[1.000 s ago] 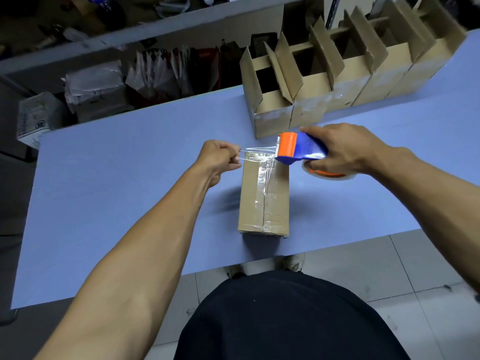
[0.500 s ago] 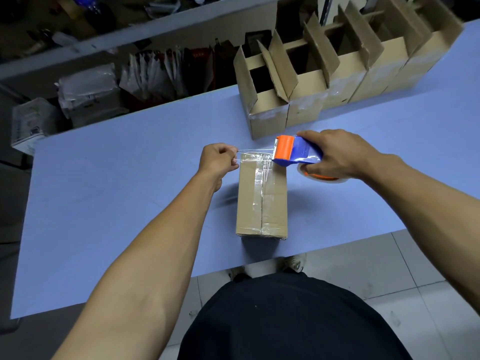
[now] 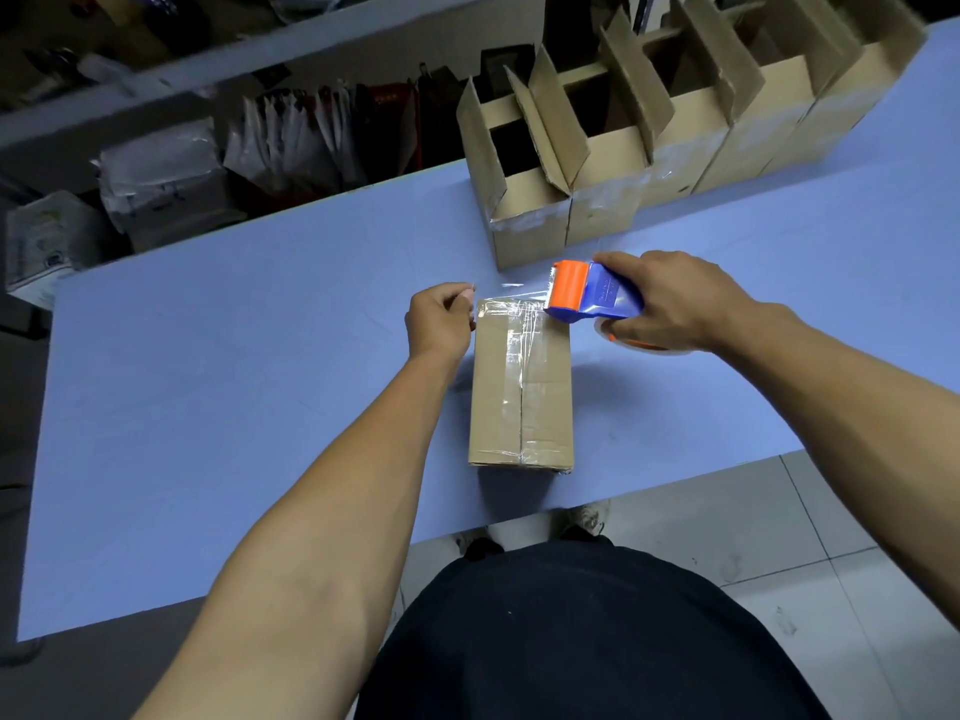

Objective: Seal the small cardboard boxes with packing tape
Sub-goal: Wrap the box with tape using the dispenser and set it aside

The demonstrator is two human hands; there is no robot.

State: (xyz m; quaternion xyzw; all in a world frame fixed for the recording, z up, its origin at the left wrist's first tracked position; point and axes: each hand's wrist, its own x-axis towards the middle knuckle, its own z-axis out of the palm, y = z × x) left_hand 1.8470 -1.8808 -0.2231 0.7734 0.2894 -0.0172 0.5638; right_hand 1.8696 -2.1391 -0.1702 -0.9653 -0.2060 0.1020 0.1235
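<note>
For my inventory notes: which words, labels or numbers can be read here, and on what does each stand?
None can be read.
Tape dispenser: raised lettering on the blue body, too blurred.
Red bag behind the table: pale mark, too small.
White box at far left: print, too blurred.

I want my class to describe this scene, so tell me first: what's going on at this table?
A person is taping a small cardboard box shut on a blue table. The right hand holds an orange and blue tape dispenser at the box's far end, while the left hand pinches the loose end of the clear tape stretched across that end. Tape already runs along the top seam. A row of open boxes stands behind.
</note>
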